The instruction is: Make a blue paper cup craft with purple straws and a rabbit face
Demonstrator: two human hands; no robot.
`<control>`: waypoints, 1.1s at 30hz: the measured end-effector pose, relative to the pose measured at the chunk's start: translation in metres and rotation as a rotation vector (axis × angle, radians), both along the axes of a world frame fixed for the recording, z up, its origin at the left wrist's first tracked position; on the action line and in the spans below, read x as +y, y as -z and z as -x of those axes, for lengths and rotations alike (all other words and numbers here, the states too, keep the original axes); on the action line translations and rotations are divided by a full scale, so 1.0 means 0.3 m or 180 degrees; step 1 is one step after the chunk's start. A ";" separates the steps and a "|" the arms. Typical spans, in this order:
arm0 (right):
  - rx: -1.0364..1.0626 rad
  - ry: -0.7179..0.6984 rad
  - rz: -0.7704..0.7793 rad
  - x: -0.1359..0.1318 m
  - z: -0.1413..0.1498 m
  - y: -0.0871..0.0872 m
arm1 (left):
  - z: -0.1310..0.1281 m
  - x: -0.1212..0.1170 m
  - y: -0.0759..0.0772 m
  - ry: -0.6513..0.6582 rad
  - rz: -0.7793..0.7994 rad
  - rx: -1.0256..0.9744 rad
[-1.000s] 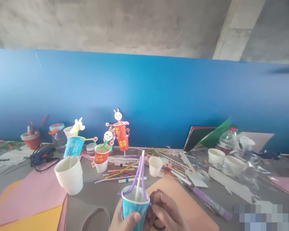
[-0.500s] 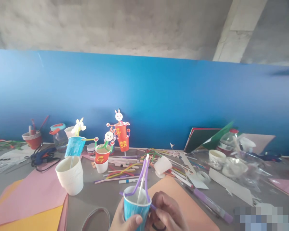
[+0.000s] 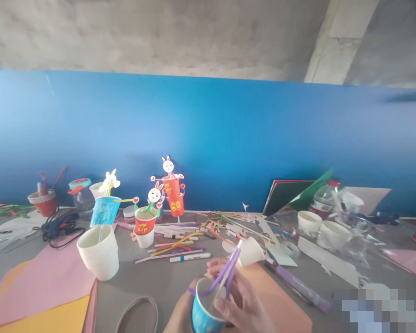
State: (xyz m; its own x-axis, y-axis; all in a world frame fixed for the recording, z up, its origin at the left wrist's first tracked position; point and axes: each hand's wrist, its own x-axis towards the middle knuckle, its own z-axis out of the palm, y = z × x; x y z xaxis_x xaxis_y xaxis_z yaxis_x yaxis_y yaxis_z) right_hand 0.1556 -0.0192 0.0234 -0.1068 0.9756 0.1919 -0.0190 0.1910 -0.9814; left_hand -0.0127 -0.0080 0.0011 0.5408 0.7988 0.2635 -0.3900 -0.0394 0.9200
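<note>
My left hand (image 3: 183,311) is wrapped round a blue paper cup (image 3: 208,319) from its left side. Purple straws (image 3: 229,268) and a white straw (image 3: 225,276) rise out of this cup and meet at their tops. One purple straw bends over the rim on the left. At the cup's right rim, my right hand (image 3: 243,300) has its thumb in front of the straws and its fingers behind them, closed about their lower part. The exact contact of the fingers is partly hidden. A white paper cup (image 3: 251,252) lies on its side just beyond my right hand.
Red paper-cup rabbit figures (image 3: 175,194) stand at the back. A blue cup figure (image 3: 105,210) sits over stacked white cups (image 3: 99,254). Loose straws (image 3: 173,245), a marker (image 3: 190,257), pink paper (image 3: 52,273), orange paper (image 3: 280,296) and a glue gun (image 3: 60,226) lie about.
The blue cup has moved slightly right and down and is tilted more. My right hand has gone from a purple straw end outside the cup to the straws at the rim.
</note>
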 end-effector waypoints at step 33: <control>-0.0557 0.0639 -0.0666 0.005 0.019 -0.041 | 0.056 0.025 -0.046 -0.1784 0.0169 0.0763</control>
